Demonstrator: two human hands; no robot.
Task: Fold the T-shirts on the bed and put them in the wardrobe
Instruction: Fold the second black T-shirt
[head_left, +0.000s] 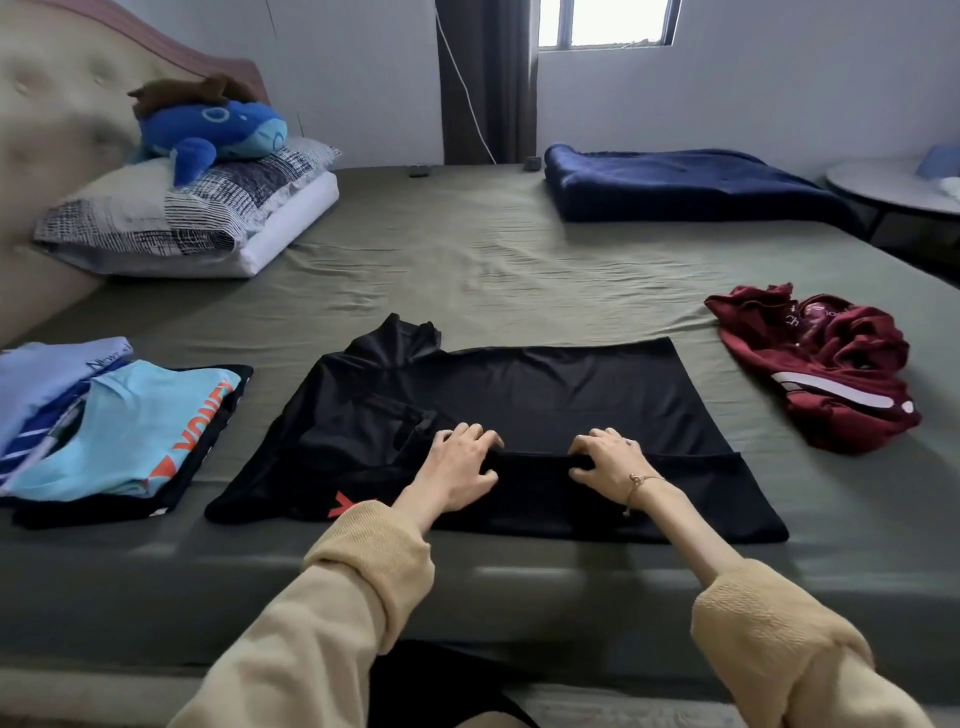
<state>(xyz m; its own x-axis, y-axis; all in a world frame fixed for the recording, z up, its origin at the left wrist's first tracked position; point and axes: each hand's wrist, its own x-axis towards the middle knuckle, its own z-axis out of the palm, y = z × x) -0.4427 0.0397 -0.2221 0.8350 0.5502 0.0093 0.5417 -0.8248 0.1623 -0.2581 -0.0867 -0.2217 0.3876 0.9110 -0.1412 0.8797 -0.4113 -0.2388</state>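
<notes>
A black T-shirt (545, 395) lies spread on the olive bed sheet (467, 260), near the front edge, with its near long side folded over. My left hand (457, 467) and my right hand (608, 462) both pinch that folded edge, thumbs under the fabric and fingers on top. A stack of folded T-shirts (114, 431), light blue on top, sits at the left. A crumpled dark red T-shirt (826, 369) lies at the right.
Pillows (182, 213) with a blue plush toy (208, 130) lie by the headboard at the back left. A folded navy blanket (680, 182) rests at the back right. A round table (893, 187) stands beyond the bed's right side. No wardrobe is in view.
</notes>
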